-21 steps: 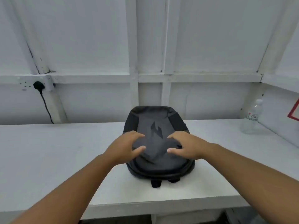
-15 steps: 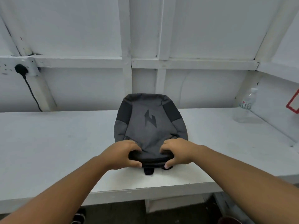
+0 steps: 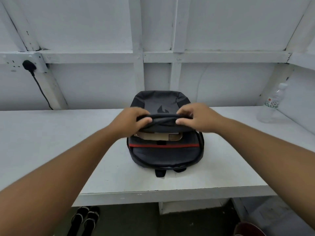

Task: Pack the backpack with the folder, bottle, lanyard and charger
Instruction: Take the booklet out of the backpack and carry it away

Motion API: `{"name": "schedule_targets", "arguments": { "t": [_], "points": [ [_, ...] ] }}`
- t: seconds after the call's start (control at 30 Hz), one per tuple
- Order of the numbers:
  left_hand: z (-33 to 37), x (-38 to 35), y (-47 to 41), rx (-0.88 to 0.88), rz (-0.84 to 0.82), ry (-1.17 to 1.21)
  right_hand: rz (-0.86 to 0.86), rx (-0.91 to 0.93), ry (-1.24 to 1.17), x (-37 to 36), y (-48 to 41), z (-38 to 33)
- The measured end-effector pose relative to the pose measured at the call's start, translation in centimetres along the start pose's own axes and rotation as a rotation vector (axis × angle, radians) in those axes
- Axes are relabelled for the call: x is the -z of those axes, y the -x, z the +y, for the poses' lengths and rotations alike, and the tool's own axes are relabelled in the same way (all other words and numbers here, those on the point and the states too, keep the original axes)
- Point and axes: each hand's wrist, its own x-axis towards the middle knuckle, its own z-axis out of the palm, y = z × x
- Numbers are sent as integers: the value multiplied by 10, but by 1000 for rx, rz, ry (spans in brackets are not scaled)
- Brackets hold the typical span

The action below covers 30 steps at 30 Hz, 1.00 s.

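Head view shows you the backpack point(image 3: 164, 156) lying flat on the table point(image 3: 51, 142), its opening towards you and its flap point(image 3: 163, 125) held up. Your left hand point(image 3: 130, 121) and right hand point(image 3: 201, 118) each pinch the flap's near edge, fingers curled over the top and thumbs point(image 3: 147, 120) pressed underneath, so both hands are closed on the fabric.

Inside the main compartment, above the red band point(image 3: 163, 145) of the inner sleeve, a tan sheet point(image 3: 159, 136) peeks out. It may be the folder, though too little of it shows to be sure. If so, one item is packed.

The bottle point(image 3: 272, 103) stands well apart on the far right of the table, against the wall, not yet packed. No lanyard is in sight. A black plug point(image 3: 29, 65) sits in the wall socket point(image 3: 15, 63) at the far left with its cable hanging behind the table. That could be the charger, but you cannot tell from here.

By my reading, you are early on: the bag is open and ready, and at least three items are left to fetch and put in.
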Motion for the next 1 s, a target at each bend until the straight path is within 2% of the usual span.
{"name": "schedule_targets", "arguments": {
  "t": [0.07,0.23,0.3,0.33,0.4,0.47,0.57,0.63,0.7,0.83,0.93,1.0],
  "points": [
    [6,8,-18,34,72,-24,184,0,-51,9,-5,2],
    [18,21,-49,122,163,-80,819,-25,-191,-2,14,14],
    [19,22,-59,139,222,-88,908,-62,-258,-18,25,24],
    [20,25,-60,148,252,-86,889,-90,-288,-28,30,28],
    [21,28,-64,170,300,-71,687,-202,-329,-47,33,36],
    [22,30,-68,189,325,-62,438,-400,-352,-66,26,44],
    [22,30,-75,198,360,-24,167,-716,-381,-88,-5,52],
    [18,32,-78,203,377,22,52,-877,-368,-95,-32,52],
    [14,33,-82,193,373,50,13,-988,-317,-99,-56,51],
    [9,38,-92,158,346,113,-118,-947,-194,-111,-106,56],
    [3,41,-97,150,318,171,-220,-890,-2,-126,-130,66],
    [-4,44,-99,141,293,201,-245,-875,-85,-129,-139,71]
  ]
}}
